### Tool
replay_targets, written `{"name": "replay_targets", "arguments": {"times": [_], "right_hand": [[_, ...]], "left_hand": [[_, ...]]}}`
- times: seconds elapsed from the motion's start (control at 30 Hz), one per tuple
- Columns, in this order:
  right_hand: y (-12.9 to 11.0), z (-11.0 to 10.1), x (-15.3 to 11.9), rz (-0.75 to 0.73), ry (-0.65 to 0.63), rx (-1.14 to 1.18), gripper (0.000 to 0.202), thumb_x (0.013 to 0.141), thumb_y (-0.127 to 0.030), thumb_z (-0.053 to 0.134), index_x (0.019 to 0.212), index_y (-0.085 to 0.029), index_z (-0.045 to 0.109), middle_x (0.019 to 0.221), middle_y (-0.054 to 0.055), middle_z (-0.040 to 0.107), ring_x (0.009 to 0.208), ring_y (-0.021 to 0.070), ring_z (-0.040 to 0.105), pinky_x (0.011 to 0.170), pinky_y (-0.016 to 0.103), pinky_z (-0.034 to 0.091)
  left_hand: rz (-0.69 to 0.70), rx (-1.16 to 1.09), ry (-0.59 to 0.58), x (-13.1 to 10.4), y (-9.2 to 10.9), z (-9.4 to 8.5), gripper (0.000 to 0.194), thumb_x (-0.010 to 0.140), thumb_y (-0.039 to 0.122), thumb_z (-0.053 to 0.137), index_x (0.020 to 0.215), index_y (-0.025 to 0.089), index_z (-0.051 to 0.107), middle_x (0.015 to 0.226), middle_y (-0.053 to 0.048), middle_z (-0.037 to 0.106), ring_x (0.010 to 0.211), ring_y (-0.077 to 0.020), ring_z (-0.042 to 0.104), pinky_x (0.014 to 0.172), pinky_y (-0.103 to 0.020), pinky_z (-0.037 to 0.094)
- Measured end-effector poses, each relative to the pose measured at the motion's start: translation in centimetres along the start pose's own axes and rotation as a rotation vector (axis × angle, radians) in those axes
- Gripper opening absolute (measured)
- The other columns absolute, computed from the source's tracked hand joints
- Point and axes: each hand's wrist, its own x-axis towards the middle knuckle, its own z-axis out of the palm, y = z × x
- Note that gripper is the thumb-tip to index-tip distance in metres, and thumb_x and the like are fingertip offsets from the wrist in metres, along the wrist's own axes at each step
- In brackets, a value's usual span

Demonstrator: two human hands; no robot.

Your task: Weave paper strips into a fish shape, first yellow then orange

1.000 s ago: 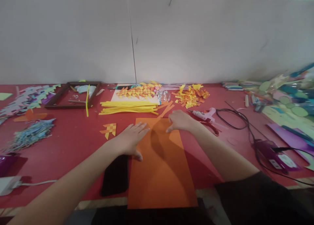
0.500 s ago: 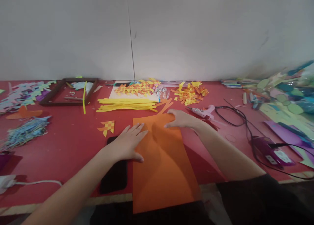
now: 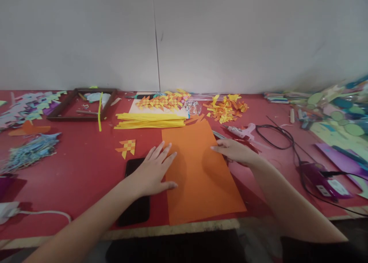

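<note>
An orange paper sheet (image 3: 198, 178) lies on the red table, its near edge close to the table's front edge. My left hand (image 3: 156, 169) rests with spread fingers over the sheet's left edge. At the sheet's upper right edge is my right hand (image 3: 232, 150), thumb and fingers together, partly over red-handled scissors (image 3: 247, 143); what it grips is hard to make out. Left of the sheet, a black phone (image 3: 135, 209) lies partly under my left forearm. A small woven orange and yellow paper piece (image 3: 128, 147) lies beyond the phone.
Yellow strips (image 3: 149, 121), woven paper pieces (image 3: 161, 101) and an orange-yellow pile (image 3: 225, 108) lie behind the sheet. A brown frame (image 3: 73, 118) stands back left. On the right are a pink glue gun (image 3: 241, 132), black cable and purple power box (image 3: 324, 180).
The orange sheet has moved away from me and slightly right, now covering much of the loose orange strips. My right hand has moved right and nearer, to the sheet's right edge.
</note>
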Motion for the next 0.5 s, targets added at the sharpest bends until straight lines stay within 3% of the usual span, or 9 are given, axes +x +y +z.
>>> {"name": "replay_targets", "arguments": {"times": [0.17,0.33,0.5], "right_hand": [[0.6,0.1,-0.2,-0.053,0.174,-0.149,0.034,0.077,-0.051,0.057,0.064,-0.021,0.05,0.054,-0.004,0.05,0.048,0.0119,0.046,0.046,0.025,0.03],[0.1,1.1,-1.3,-0.115,0.261,0.067,0.03,0.08,-0.052,0.056,0.076,-0.022,0.052,0.055,-0.004,0.048,0.045,0.0112,0.042,0.046,0.025,0.031],[-0.2,1.7,-1.8,-0.167,0.331,-0.041,0.023,0.082,-0.045,0.054,0.08,-0.022,0.054,0.066,0.0,0.06,0.054,0.0152,0.054,0.052,0.027,0.038]], "left_hand": [[0.054,-0.011,-0.023,-0.1,0.2,0.6,0.098,0.076,0.076,0.048,0.152,0.019,0.026,0.161,-0.017,0.008,0.148,-0.0348,0.002,0.117,-0.055,0.011],[0.05,-0.006,-0.031,0.0,0.3,0.7,0.1,0.077,0.078,0.043,0.153,0.015,0.025,0.16,-0.018,0.007,0.148,-0.035,0.005,0.118,-0.054,0.011],[0.04,0.015,0.061,0.4,0.0,-0.1,0.086,0.084,0.075,0.036,0.147,0.016,0.038,0.157,-0.017,0.026,0.145,-0.0337,0.024,0.117,-0.053,0.015]]}}
